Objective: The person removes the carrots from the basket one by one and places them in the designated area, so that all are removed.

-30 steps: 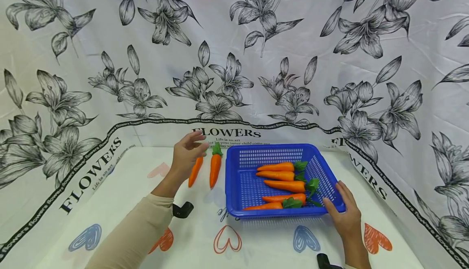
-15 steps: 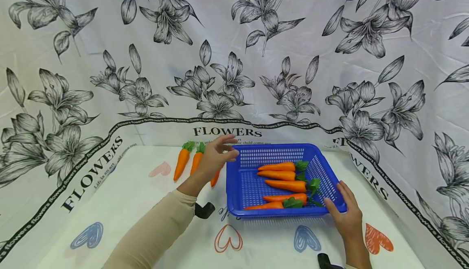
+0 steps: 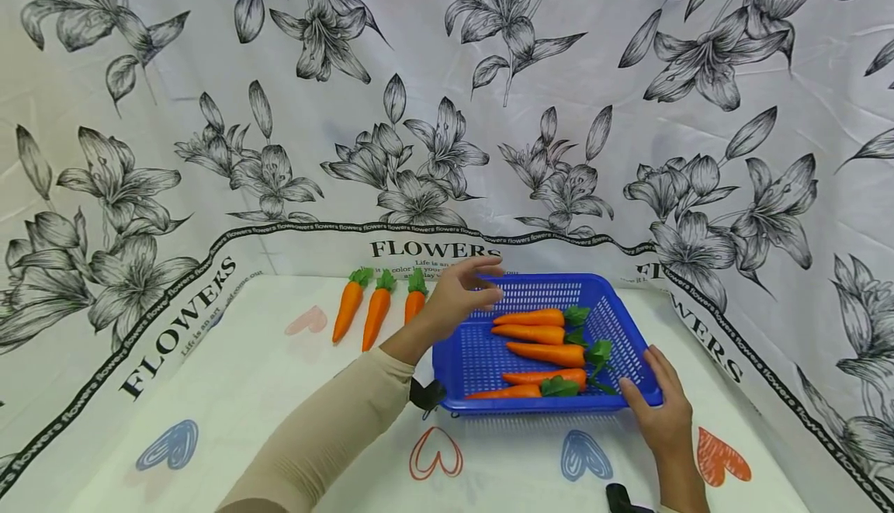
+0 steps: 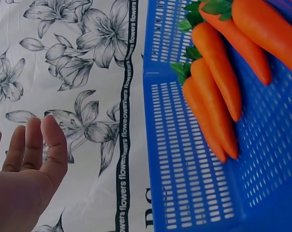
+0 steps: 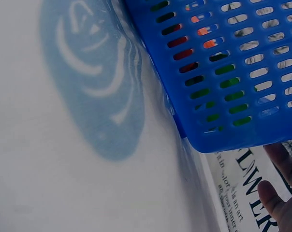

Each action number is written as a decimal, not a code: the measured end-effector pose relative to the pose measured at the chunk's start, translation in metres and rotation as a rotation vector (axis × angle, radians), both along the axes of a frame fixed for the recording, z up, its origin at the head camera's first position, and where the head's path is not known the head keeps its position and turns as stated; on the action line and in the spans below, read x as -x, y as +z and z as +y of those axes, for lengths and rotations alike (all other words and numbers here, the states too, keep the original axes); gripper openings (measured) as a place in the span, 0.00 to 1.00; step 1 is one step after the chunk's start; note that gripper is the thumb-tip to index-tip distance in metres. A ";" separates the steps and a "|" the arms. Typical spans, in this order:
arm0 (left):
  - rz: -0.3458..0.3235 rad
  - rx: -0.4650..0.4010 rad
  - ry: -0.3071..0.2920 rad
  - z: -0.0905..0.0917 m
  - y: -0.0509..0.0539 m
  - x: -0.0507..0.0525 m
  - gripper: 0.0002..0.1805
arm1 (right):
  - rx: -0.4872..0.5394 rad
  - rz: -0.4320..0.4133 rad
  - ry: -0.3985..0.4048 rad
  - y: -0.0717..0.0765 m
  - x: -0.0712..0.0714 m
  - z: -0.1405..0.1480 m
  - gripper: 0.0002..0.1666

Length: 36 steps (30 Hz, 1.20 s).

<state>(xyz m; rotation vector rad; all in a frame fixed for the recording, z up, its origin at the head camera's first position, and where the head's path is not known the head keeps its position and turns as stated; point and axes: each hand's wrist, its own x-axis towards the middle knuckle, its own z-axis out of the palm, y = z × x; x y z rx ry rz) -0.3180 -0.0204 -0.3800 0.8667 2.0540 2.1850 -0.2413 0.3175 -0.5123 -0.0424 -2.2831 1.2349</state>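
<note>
My left hand point(image 3: 461, 296) hovers over the left rim of a blue plastic basket point(image 3: 447, 377), its fingers loosely bent with nothing in them. In the left wrist view that hand point(image 4: 35, 169) shows beside the basket wall point(image 4: 184, 159), apart from it. My right hand point(image 3: 660, 400) rests at the basket's near right corner, thumb by the front rim and fingers along the right side. Several orange carrots point(image 3: 545, 354) with green leafy tops lie inside the basket, tips pointing left. Three more carrots lie on the table to the left, one point(image 3: 415, 305) partly hidden by my left arm.
A white cloth point(image 3: 265, 389) printed with hearts covers the table. Behind it hangs a flower-patterned curtain point(image 3: 335, 125). Dark wrist-camera mounts point(image 3: 427, 395) sit at both wrists.
My left hand has moved right, from above the loose carrots to over the basket's left rim, uncovering the carrots at left. The right hand has stayed at the basket corner.
</note>
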 end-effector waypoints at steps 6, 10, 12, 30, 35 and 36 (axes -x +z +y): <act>-0.063 0.050 -0.056 0.016 0.004 0.005 0.27 | 0.002 0.020 -0.002 -0.002 0.000 0.001 0.36; -0.070 0.126 -0.082 0.024 0.005 0.008 0.26 | -0.002 0.022 -0.002 -0.003 0.000 0.002 0.37; -0.064 0.160 -0.086 0.028 0.005 0.010 0.25 | -0.007 0.016 -0.003 -0.003 0.000 0.002 0.37; -0.140 0.472 -0.170 0.051 -0.002 0.025 0.16 | 0.013 0.000 0.007 0.000 0.002 0.004 0.37; -0.199 0.500 -0.200 0.057 -0.013 0.025 0.15 | 0.014 -0.001 0.016 -0.001 0.001 0.002 0.37; -0.203 0.502 -0.206 0.058 -0.015 0.026 0.14 | 0.012 0.001 0.013 -0.001 0.001 0.002 0.37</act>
